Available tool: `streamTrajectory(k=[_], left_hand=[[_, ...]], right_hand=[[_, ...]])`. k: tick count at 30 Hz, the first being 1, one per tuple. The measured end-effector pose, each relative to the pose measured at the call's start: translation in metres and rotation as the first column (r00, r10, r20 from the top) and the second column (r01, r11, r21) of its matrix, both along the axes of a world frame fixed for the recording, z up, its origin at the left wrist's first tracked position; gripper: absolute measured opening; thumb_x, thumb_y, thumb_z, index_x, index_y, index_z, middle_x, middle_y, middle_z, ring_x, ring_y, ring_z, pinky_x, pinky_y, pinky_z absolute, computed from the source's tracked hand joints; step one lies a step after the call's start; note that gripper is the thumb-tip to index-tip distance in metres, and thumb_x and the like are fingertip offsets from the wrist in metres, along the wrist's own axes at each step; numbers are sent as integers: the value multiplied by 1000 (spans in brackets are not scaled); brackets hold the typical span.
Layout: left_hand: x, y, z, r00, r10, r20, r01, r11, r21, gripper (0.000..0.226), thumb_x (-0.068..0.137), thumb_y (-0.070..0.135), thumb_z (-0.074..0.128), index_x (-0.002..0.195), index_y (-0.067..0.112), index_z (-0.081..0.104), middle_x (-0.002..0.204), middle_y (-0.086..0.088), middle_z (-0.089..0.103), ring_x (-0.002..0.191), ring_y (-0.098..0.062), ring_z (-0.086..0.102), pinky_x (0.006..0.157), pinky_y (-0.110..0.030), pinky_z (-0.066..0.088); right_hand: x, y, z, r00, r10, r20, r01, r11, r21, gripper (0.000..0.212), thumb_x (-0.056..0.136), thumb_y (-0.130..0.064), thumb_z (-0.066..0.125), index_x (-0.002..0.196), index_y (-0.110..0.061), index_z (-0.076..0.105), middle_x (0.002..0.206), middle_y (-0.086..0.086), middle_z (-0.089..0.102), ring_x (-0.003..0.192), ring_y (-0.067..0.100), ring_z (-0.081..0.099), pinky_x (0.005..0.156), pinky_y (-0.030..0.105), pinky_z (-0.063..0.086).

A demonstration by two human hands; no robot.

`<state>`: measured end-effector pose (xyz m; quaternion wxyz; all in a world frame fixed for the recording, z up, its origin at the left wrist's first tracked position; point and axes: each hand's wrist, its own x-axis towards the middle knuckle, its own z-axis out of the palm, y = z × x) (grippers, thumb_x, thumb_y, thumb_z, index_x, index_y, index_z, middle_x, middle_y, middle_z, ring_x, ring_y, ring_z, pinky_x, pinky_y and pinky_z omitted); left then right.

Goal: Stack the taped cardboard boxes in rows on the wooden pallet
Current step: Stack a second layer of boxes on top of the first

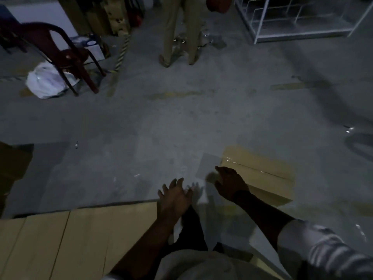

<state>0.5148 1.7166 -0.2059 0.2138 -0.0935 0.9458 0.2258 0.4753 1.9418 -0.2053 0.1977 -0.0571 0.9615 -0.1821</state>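
A taped cardboard box (260, 170) lies alone on the concrete floor at the lower right, clear tape along its top seam. My right hand (229, 183) reaches over its near left corner with fingers spread, and whether it touches the box is unclear. My left hand (174, 196) hovers open above the floor, just left of that box. Several taped boxes (66, 241) sit side by side in a row at the lower left, below my left arm. The wooden pallet is not visible under them. The scene is dim.
Another person stands at the top centre, legs (178, 31) visible. A dark red plastic chair (60, 53) and a white plastic bag (47, 80) stand at the upper left. A white wire rack (298, 21) is at the upper right. A dark box edge (12, 164) is at the left.
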Motion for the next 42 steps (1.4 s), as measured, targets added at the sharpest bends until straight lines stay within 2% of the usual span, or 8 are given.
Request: streamTrajectory(k=[7,14,18,23,26,29,36,42], left_hand=[[-105,-72,-23,985,163,53,-165,986,35,68,100,64,43,158,29,32,166,-2,27,151,-42,19,122,-60,10],[-199,-164,-21,949,314,10,-314,949,23,70,100,67,38,157,27,32,163,-4,33,148,-40,28,120,-62,18],[-231,-207,-15,885,465,-3,-465,885,7,70,98,67,41,156,27,35,162,-3,36,145,-39,35,118,-59,23],[-252,-257,-5,759,650,-41,-651,759,-7,72,96,71,40,154,28,38,160,-1,39,141,-35,41,115,-57,30],[-264,-290,-3,645,760,-82,-763,647,-6,75,94,75,38,153,29,39,158,-1,42,139,-32,45,113,-54,35],[-280,-321,5,537,834,-128,-842,538,-33,74,95,74,40,153,28,40,158,0,43,140,-29,45,115,-53,34],[-345,-350,43,246,928,-279,-955,281,95,64,98,63,50,149,24,48,150,2,53,134,-16,51,111,-33,41],[-389,-393,67,91,927,-363,-963,175,205,58,98,55,57,145,19,54,145,2,58,130,-14,54,107,-26,42]], right_hand=[[-138,-78,-13,967,251,38,-250,968,-16,67,105,-37,48,161,-16,17,164,9,28,150,28,26,120,40,25],[-277,-181,0,868,496,3,-496,868,-10,66,104,-42,46,161,-20,19,163,5,31,149,26,28,120,40,26],[-338,-242,13,823,567,-25,-567,822,-50,73,96,-52,41,159,-17,28,158,9,39,145,29,35,117,41,32],[-408,-321,12,760,638,-124,-650,744,-157,70,93,-52,49,147,-7,50,140,19,58,128,40,54,106,46,47],[-444,-377,23,671,733,-113,-741,654,-153,63,101,-40,54,156,-16,35,155,9,43,142,30,38,117,36,33],[-479,-433,28,581,805,-120,-812,562,-160,64,102,-37,54,158,-20,29,159,5,37,146,25,32,118,32,26],[-534,-543,53,398,896,-195,-906,351,-235,62,100,-36,56,156,-20,35,157,3,41,143,23,35,118,31,29],[-560,-630,77,290,920,-265,-939,220,-263,62,100,-38,56,155,-19,36,156,3,42,142,23,36,117,33,30]])
